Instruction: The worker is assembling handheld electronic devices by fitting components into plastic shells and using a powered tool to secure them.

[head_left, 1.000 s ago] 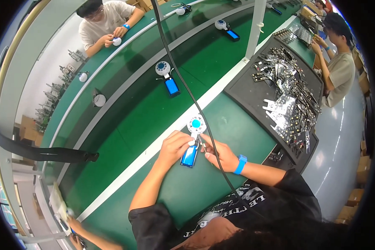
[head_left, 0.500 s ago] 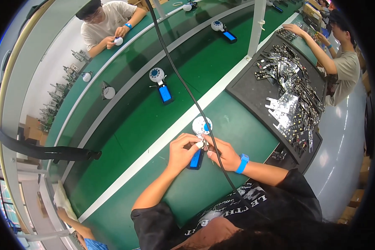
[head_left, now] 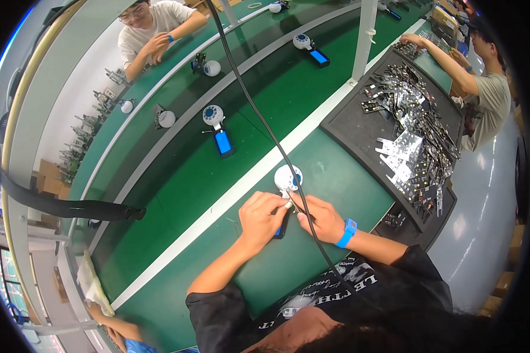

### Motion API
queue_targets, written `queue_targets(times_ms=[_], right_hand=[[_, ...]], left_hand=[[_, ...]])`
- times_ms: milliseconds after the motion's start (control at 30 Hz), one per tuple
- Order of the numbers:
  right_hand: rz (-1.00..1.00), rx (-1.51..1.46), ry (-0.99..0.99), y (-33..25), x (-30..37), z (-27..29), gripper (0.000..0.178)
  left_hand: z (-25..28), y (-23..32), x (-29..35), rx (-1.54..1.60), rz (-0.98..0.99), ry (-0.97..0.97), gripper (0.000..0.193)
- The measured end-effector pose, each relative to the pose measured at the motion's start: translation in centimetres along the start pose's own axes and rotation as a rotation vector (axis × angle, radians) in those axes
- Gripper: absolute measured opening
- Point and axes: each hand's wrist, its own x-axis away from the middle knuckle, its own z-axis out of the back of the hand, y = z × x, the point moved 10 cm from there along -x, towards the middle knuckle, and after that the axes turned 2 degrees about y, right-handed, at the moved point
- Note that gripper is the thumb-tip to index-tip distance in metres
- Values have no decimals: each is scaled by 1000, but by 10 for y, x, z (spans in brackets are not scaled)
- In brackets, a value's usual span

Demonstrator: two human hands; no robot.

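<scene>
My left hand (head_left: 261, 216) and my right hand (head_left: 319, 215) meet over a small device on the green bench. The device has a round white head (head_left: 287, 176) and a blue body (head_left: 280, 228) that is mostly hidden under my fingers. Both hands grip it, the left over the body, the right at the neck just below the head. A blue wristband (head_left: 347, 233) sits on my right wrist. A black cable (head_left: 259, 115) hangs down across the view and passes over my right hand.
A black tray (head_left: 350, 126) of several small metal parts lies to the right. Another white-and-blue device (head_left: 218, 129) rides the green conveyor belt (head_left: 182, 176), with more farther along. A person sits across the belt, another at the far right.
The device and both hands have shifted toward me and slightly right. The devices on the belt have moved along to the right.
</scene>
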Motion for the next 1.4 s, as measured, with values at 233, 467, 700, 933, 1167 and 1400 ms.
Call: queue_targets(times_ms=[233, 467, 700, 933, 1167, 1400], right_hand=[[-101, -91, -102, 6, 6, 3, 55], [-333, -480, -155, 25, 22, -4, 52], [-495, -660, -134, 36, 39, -10, 49], [-538, -679, -152, 35, 38, -8, 52], [-455, -601, -149, 28, 32, 0, 55], [-450, -653, -149, 32, 35, -6, 55]], left_hand=[[-4, 12, 3, -24, -95, -34, 14], [-26, -16, 3, 353, 163, -121, 11], [-35, -9, 6, 357, 173, -134, 11], [-36, -12, 5, 342, 187, -143, 11], [-32, -8, 5, 267, 188, -136, 13], [-33, -9, 8, 291, 174, -142, 14]])
